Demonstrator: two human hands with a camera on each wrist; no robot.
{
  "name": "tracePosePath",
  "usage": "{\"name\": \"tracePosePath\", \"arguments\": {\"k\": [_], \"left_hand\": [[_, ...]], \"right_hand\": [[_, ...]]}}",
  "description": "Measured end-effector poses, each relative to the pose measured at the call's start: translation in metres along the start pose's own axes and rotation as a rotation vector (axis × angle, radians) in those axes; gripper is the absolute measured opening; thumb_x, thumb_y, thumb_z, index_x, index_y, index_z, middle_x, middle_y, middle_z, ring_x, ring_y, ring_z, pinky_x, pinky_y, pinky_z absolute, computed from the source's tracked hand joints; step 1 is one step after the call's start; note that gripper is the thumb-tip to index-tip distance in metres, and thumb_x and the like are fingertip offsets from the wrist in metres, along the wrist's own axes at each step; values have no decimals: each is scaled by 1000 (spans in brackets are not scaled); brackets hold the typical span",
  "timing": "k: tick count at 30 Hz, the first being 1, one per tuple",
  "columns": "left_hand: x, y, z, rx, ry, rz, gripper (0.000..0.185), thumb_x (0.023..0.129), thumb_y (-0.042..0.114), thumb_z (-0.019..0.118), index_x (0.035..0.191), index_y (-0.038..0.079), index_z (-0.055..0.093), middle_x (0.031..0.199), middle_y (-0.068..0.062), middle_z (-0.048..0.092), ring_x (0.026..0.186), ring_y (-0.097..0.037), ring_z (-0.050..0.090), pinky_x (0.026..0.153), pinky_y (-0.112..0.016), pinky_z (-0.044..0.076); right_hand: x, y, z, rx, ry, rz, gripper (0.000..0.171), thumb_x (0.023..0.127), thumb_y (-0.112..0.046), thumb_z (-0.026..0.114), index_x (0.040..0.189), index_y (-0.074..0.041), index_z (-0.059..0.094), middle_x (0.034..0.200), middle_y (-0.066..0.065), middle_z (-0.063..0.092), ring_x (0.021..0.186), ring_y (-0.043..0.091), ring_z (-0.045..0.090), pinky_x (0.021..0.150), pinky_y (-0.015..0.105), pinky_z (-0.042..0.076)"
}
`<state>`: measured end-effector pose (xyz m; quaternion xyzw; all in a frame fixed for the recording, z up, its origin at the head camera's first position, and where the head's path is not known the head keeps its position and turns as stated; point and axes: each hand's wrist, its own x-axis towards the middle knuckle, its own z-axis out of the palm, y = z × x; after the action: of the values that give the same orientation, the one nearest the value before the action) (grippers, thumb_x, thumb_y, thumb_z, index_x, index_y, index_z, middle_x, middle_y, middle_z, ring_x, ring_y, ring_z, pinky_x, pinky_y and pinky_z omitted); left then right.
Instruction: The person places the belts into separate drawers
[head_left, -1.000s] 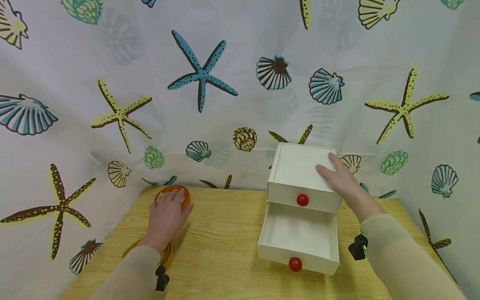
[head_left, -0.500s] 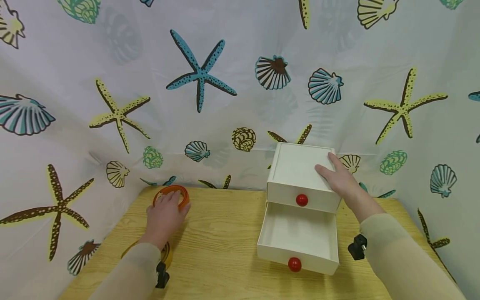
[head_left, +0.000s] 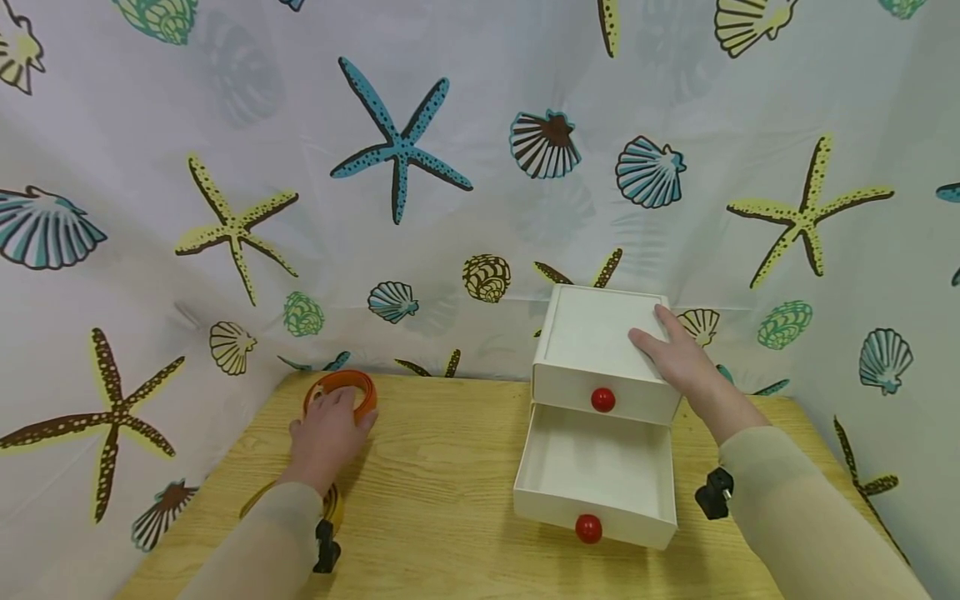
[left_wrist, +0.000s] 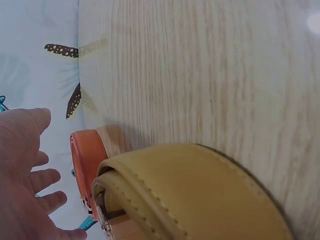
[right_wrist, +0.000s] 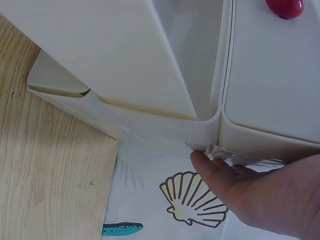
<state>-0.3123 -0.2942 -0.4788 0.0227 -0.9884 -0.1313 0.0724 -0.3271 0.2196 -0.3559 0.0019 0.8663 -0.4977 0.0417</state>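
My left hand (head_left: 326,433) is over the near side of an orange coiled belt (head_left: 368,395) at the table's back left. In the left wrist view its fingers are spread and apart from the belt. A mustard-yellow coiled belt (left_wrist: 190,185) lies nearer, partly hidden under the left forearm in the head view. My right hand (head_left: 678,358) rests on the right top edge of a white two-drawer box (head_left: 592,333), thumb on top and other fingers along its side. The lower drawer (head_left: 600,458) is pulled out with nothing visible inside; the upper one is closed.
Each drawer front has a red knob (head_left: 588,528). The box stands on a light wooden table (head_left: 435,467). A white curtain (head_left: 450,233) printed with starfish and shells hangs behind and at both sides. Dark devices are strapped at both wrists.
My left hand has lowered slightly and drawn a little toward me and left, baring more of the orange belt. The right hand and the box stay as they were.
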Motion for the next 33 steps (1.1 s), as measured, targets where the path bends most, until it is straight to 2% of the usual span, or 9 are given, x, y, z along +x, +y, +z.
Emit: {"name": "tracePosePath", "arguments": {"k": [19,28,33], "left_hand": [[2,-7,8,25,-61,-53,72,113,47,60,162,-3,47,161,-33,48,148,-59,40,108,-92,25],[2,-13,12,17,-92,-52,75,113,51,57,163,-5,44,162,-34,47,150,-58,38,108,-92,23],[0,-12,13,9,-108,-42,72,114,47,57,163,-4,44,163,-33,46,151,-57,38,109,-92,23]], "right_hand": [[0,-2,0,-11,-16,-6,88,115,-52,49,178,-21,-5,183,21,-6,166,51,-1,127,77,8],[-2,-3,-1,-4,-19,-12,88,116,-51,49,178,-20,-5,183,21,-7,166,51,-2,127,76,9],[-2,-3,-1,-6,-19,-5,88,115,-52,49,178,-21,-5,183,21,-7,166,51,-1,127,76,10]]}}
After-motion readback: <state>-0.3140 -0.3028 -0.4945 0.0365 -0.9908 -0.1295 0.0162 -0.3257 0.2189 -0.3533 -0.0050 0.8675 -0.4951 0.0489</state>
